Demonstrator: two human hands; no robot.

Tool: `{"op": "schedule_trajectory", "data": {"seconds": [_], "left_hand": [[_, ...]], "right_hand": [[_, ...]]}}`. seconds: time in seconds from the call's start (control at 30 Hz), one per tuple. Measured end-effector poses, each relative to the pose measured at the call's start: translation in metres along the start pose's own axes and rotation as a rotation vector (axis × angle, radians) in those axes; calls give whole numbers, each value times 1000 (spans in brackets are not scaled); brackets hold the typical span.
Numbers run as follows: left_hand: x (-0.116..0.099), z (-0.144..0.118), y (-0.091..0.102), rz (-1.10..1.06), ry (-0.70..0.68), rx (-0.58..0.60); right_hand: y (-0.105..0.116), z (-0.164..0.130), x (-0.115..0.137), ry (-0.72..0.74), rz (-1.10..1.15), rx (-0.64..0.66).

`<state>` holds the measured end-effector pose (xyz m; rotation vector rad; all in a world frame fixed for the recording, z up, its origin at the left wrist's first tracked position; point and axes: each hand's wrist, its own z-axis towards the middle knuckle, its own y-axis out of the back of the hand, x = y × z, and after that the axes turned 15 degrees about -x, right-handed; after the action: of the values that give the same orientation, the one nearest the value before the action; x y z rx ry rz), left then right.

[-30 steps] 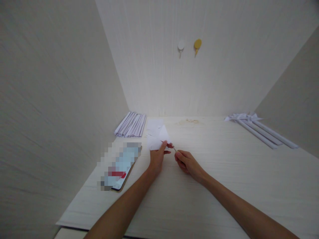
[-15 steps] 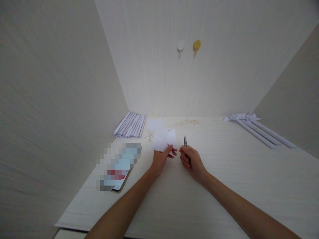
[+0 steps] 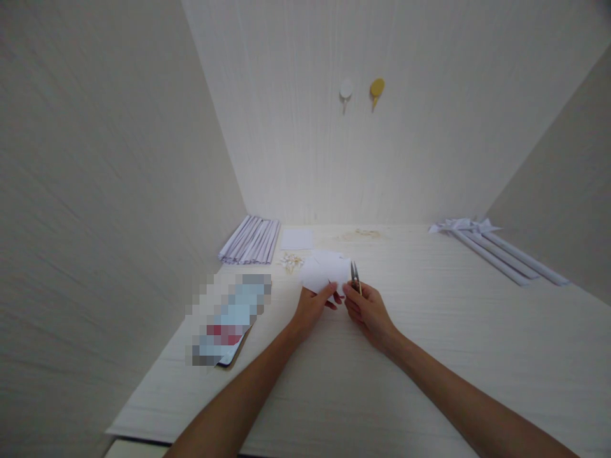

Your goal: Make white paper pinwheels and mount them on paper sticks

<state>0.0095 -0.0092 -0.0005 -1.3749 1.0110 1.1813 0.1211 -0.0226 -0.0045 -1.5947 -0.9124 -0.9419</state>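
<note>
Near the middle of the table, my left hand [image 3: 315, 308] is closed on a piece of white paper [image 3: 324, 270], pinching its lower edge between thumb and fingers. Thread snips [image 3: 356, 275] are gripped in my right hand [image 3: 367, 312], with their two pointed blades up and slightly apart. The blades stand close to the paper's right edge. Whether my right fingertips touch the paper is hard to tell. Behind and left of the held paper lie a small heap of pale scraps [image 3: 291, 261] and a flat white paper square [image 3: 296, 239].
A phone [image 3: 233, 350], partly blurred out, rests on the left of the table. Rolled paper sticks [image 3: 251, 240] lie in a bundle at the back left, longer paper tubes [image 3: 496, 254] at the back right. Two hooks, white [image 3: 346, 89] and yellow [image 3: 377, 88], hang on the back wall.
My left hand has moved right with the paper, bringing it next to the snips. The snips' blades have turned a little in my right hand. More of the scrap heap shows.
</note>
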Motion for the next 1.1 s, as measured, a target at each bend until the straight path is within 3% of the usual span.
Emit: {"op": "schedule_trajectory", "data": {"seconds": [0.53, 0.63, 0.73, 0.8, 0.9, 1.1], "left_hand": [[-3, 2, -1, -22, -7, -95], [-4, 2, 0, -53, 15, -135], [-5, 1, 1, -117, 66, -132], [-4, 0, 1, -160, 115, -87], [-3, -1, 0, -203, 180, -11], [-1, 0, 1, -222, 244, 55]], "right_hand": [[3, 0, -2, 73, -90, 36], [6, 3, 2, 190, -101, -23], [14, 9, 11, 331, -176, -169], [20, 17, 18, 367, -282, -236], [26, 40, 29, 504, -479, -236], [10, 107, 39, 915, -1225, -108]]}}
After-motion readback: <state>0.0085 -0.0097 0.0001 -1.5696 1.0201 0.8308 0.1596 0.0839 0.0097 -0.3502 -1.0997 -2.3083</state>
